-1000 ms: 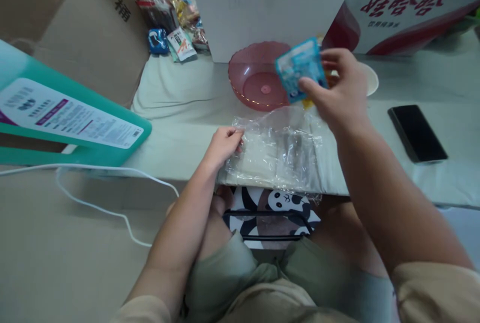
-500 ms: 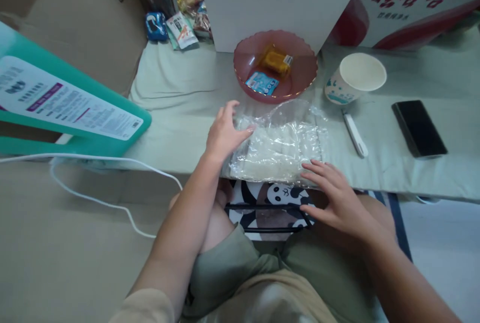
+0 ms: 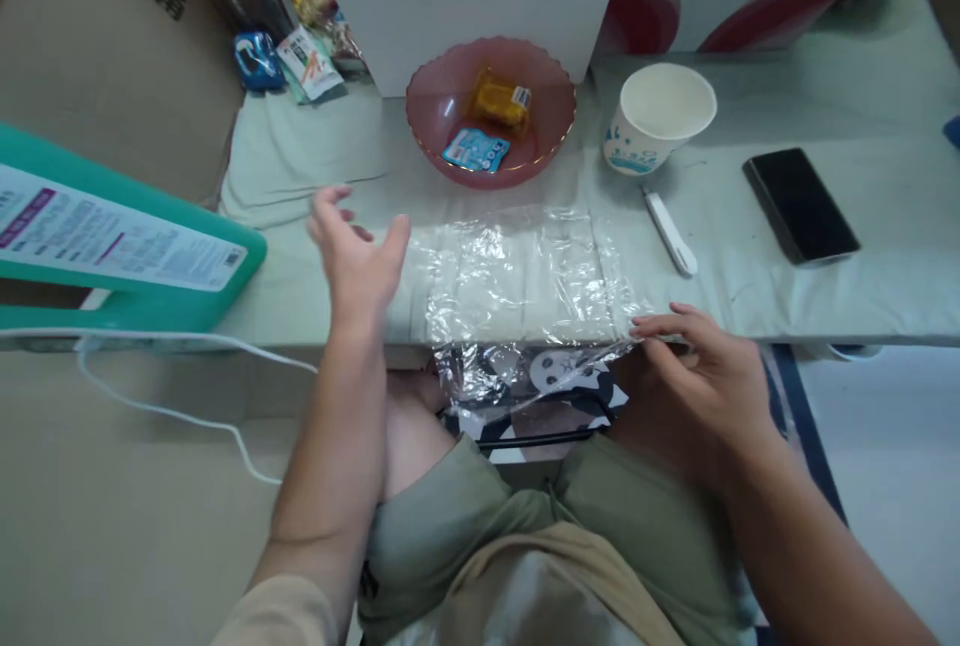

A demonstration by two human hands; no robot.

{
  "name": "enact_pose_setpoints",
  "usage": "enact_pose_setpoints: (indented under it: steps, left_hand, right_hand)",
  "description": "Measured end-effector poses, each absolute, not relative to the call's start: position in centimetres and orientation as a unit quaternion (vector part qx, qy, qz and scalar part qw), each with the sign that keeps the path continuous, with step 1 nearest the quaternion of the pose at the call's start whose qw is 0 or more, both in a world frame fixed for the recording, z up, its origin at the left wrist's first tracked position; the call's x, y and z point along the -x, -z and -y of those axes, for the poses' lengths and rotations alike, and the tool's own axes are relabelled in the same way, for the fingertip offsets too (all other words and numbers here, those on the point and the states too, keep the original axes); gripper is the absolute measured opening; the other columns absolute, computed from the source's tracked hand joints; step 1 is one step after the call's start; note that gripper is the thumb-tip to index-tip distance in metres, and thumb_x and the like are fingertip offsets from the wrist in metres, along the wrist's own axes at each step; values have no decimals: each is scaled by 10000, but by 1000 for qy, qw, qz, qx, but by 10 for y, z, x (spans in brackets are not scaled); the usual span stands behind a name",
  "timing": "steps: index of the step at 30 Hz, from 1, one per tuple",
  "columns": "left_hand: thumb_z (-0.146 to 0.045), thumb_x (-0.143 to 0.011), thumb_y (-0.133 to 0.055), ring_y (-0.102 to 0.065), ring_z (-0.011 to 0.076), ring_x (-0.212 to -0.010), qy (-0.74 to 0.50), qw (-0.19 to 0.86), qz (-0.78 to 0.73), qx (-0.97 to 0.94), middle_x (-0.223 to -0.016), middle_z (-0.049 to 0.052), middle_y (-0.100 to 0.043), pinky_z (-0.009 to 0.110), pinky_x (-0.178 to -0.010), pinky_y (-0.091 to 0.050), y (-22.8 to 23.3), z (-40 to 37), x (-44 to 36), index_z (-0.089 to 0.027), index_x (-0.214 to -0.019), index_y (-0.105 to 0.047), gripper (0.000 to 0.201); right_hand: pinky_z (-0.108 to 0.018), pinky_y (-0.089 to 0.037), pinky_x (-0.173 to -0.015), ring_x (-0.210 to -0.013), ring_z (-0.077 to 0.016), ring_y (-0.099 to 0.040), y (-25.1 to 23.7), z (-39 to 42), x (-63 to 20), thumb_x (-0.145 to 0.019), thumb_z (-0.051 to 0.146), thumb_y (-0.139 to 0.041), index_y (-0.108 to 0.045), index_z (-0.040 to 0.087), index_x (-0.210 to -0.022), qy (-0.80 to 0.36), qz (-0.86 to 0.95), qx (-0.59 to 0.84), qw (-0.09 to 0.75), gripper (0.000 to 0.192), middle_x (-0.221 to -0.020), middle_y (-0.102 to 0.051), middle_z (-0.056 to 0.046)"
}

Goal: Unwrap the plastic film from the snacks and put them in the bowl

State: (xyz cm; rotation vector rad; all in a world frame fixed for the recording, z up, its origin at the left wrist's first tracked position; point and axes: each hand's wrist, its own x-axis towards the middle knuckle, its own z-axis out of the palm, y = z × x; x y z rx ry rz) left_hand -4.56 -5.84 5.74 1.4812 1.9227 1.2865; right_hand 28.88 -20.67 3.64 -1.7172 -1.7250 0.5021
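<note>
A crinkled, see-through plastic sheet lies on the cloth-covered table, its near part hanging over the front edge above my lap. Whether it is a single layer or a flat bag, I cannot tell. At its near right corner, the thumb and forefinger of my right hand pinch the plastic. My left hand hovers left of the sheet, fingers apart and holding nothing. Beyond the sheet is a pink scalloped bowl with an amber packet and a blue sachet inside.
A white utility knife lies right of the sheet, below a paper cup. Farther right rests a black phone. A green jug with a white cable is at left. Snack packets and boxes line the back.
The plastic sheet has come toward me and now droops over the table edge. My left hand has moved left, away from it. My right fingers have closed on its corner. The view has shifted.
</note>
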Motion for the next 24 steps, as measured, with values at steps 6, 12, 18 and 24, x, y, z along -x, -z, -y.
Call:
enact_pose_setpoints:
  steps: [6, 12, 18, 24]
  left_hand:
    - [-506, -720, -806, -580, 373, -1320, -145, 320, -373, -858, -1353, 129, -657, 509, -1100, -499, -107, 149, 5, -270, -1202, -648, 560]
    - [-249, -907, -516, -728, 267, -997, -74, 319, -534, -779, -1075, 97, -781, 420, -903, -567, -79, 149, 16, -221, -967, -723, 218]
    - [-385, -811, -683, -701, 176, -743, -182, 511, -543, -641, -785, 52, -771, 281, -706, -538, -78, 115, 47, -205, -779, -718, 186]
    - [-435, -743, -769, -725, 161, -833, -436, 508, -533, -518, -804, 39, -758, 282, -845, -558, -41, 98, 28, -202, -811, -654, 269]
  right_hand:
    - [-384, -592, -714, -752, -224, -740, -53, 172, -273, -858, 295, -669, -750, 276, -851, -195, 613, 682, 348, 83, -799, -770, -18]
    - [-415, -615, -828, -909, -249, -764, -54, 147, -286, -778, 400, -783, -634, 292, -1251, -313, 614, 592, 418, 508, -1009, -795, -50]
    - [-568, -471, -1160, -1408, -313, -580, -6, 161, -297, -803, 522, -782, -667, 270, -1113, -411, 632, 501, 425, 416, -1364, -707, -105]
    - [-478, -611, -914, -942, -261, -786, -5, 148, -274, -871, 513, -699, -599, 240, -786, -362, 500, 578, 534, 303, -721, -742, -21]
